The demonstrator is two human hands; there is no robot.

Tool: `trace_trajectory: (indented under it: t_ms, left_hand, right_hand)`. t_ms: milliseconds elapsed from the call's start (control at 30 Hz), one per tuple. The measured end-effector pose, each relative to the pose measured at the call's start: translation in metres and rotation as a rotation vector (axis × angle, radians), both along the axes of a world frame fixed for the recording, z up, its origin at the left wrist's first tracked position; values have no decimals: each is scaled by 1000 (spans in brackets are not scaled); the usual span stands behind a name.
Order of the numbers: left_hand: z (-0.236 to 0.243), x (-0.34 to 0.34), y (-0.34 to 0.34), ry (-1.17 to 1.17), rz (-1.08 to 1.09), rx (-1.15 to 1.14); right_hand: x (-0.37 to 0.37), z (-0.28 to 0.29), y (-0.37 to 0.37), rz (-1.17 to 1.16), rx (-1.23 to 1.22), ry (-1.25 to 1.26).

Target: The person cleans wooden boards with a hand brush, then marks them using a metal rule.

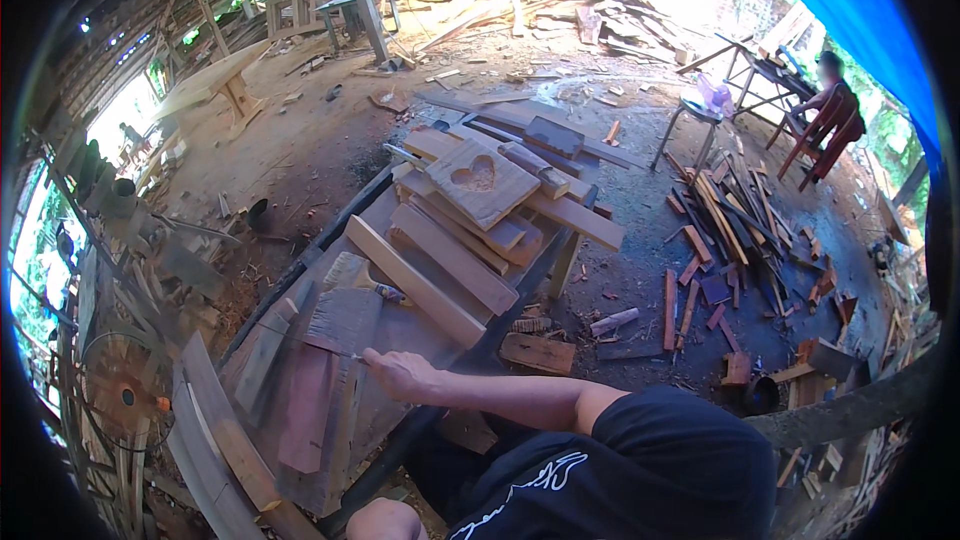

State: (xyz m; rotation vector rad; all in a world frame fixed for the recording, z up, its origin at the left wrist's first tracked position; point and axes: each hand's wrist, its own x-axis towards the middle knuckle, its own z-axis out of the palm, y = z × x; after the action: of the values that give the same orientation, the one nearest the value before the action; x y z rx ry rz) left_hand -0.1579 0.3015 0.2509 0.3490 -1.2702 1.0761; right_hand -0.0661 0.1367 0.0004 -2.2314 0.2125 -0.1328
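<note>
My right hand [395, 375] reaches in from the right, its fingers closed on the end of a thin rod-like tool [322, 345]. The tool points left, across a grey-brown wooden block [345, 318] and the end of a reddish board [308, 405]; whether it touches them, I cannot tell. A small brush [390, 293] lies beside the block. Farther up the bench, a board with a heart-shaped recess [510, 180] tops a stack of planks. My left hand does not show; a rounded patch of bare skin at the lower edge is too cut off to identify.
Long curved planks [225, 440] lean at the bench's near left, by a round fan [128, 397]. Scrap wood [740, 210] litters the floor right of the bench, near a stool [690, 112]. Someone sits in a chair [830, 125] at far right. A wooden table [215, 80] stands far left.
</note>
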Motion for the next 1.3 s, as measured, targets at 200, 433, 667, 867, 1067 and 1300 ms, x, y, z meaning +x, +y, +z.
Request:
trace_trajectory:
  t_ms: [200,433,667,867,1067,1300]
  left_hand:
    - [-3,0,2,49,27,-78]
    - [-4,-13,26,134,336,-189]
    - [-29,-1,24,432,34,-379]
    - [-60,-8,-40,625,-513,316]
    - [-63,-49,-84,533,-652,601]
    - [-66,-62,-107,464,-608,686]
  right_hand:
    - [-2,6,1,80,27,104]
    - [7,-6,19,15,-174,-43]
    - [1,2,0,-71,-186,-9]
    - [2,-4,12,-17,-266,-55]
    - [-2,6,7,-37,-270,-89]
    - [2,-1,9,12,-249,-143]
